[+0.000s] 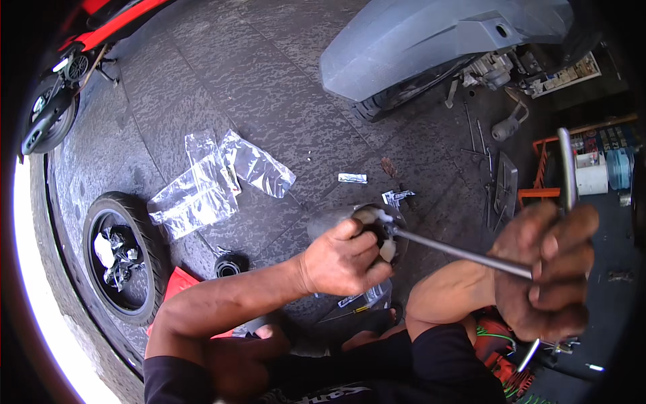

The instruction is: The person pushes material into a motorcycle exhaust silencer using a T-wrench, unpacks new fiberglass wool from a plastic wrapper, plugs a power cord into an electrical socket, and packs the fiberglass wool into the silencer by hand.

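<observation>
My right hand (548, 276) is closed around the crossbar of a T-handle wrench (464, 254). The wrench's long shaft points left, and its tip meets a round grey part with off-white pieces (386, 250). Curled fingers of my left hand (346, 259) grip that part from its near left side. Much of the part is hidden behind the hand, so its exact kind cannot be made out. Just beyond it lies a small printed packet (398, 196), with a silvery strip (352, 178) farther off on the floor.
A wheel with tyre (124, 256) lies at left, beside a dark ring-shaped part (231, 265). Clear plastic bags (202, 188) are spread on the dark floor. A grey motorcycle fender (431, 54) stands far right, near loose tools (479, 138) and an orange rack (540, 175).
</observation>
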Tool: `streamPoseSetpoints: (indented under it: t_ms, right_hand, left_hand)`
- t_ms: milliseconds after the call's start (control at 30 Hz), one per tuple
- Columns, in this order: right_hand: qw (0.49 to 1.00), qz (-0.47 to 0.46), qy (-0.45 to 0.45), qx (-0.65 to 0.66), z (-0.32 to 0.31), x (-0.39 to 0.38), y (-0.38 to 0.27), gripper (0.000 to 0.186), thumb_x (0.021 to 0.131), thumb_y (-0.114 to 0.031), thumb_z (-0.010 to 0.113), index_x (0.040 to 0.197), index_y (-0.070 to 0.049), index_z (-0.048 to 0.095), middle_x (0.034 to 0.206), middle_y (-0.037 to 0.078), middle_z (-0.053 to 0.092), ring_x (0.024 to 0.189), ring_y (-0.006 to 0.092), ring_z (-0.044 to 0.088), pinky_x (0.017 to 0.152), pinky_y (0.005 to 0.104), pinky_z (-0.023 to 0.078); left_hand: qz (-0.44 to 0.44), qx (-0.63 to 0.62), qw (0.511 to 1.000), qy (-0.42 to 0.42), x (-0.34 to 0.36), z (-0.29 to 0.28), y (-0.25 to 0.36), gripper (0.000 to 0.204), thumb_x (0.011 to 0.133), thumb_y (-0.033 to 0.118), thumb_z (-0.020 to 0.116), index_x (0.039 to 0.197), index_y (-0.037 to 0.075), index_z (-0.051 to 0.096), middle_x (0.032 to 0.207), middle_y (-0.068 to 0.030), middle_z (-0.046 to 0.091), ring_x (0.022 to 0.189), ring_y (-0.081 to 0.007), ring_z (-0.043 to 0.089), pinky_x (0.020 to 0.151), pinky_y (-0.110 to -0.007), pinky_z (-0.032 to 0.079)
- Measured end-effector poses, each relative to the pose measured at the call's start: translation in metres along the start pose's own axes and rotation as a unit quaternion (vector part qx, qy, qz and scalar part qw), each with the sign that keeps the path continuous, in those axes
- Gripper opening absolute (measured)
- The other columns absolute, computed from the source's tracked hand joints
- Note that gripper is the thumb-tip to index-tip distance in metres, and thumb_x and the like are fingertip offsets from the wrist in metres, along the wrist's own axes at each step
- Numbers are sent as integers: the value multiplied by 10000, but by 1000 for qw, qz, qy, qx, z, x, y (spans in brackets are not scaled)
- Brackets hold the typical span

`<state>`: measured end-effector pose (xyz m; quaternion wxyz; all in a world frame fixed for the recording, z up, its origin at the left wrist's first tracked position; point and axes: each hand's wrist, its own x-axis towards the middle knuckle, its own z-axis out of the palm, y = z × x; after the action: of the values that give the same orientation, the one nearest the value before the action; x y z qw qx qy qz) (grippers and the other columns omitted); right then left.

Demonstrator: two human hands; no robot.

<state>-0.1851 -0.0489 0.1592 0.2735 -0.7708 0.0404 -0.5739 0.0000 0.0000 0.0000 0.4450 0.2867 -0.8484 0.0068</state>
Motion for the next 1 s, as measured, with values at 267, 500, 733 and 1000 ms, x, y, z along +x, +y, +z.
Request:
streamPoseSetpoints:
  t_ms: [267,500,733,1000]
  right_hand:
    - [999,-35,18,27,14,7,48,488,1021,-473,440,795,-77,614,859,116,549,990,252,510,598,396,543]
    - [905,263,328,-56,37,20,-1,653,1043,-512,441,1383,42,501,663,8,524,409,52,353,368,201,277]
    - [915,220,337,-30,38,30,-22,549,1063,-369,406,1372,76,495,565,-62,304,399,18,241,338,190,228]
    - [919,243,309,-33,37,33,-42,572,1048,-388,425,1373,77,502,538,-66,248,379,22,193,325,197,202]
  left_hand:
    - [10,21,1000,-9,-5,5,-7,307,733,366,809,774,130,617,646,18,522,729,-172,564,688,-359,405]
    - [-5,3,1000,-26,5,-8,0,386,719,399,831,788,103,594,693,-41,561,783,-242,581,816,-449,458]
    - [-28,-1,990,-142,0,-26,-12,450,752,489,811,845,68,682,869,-94,685,1072,-282,618,1180,-575,311]
    - [-23,-13,991,-132,1,-17,-13,497,698,482,831,858,40,667,839,-94,669,1023,-285,627,1093,-527,418]
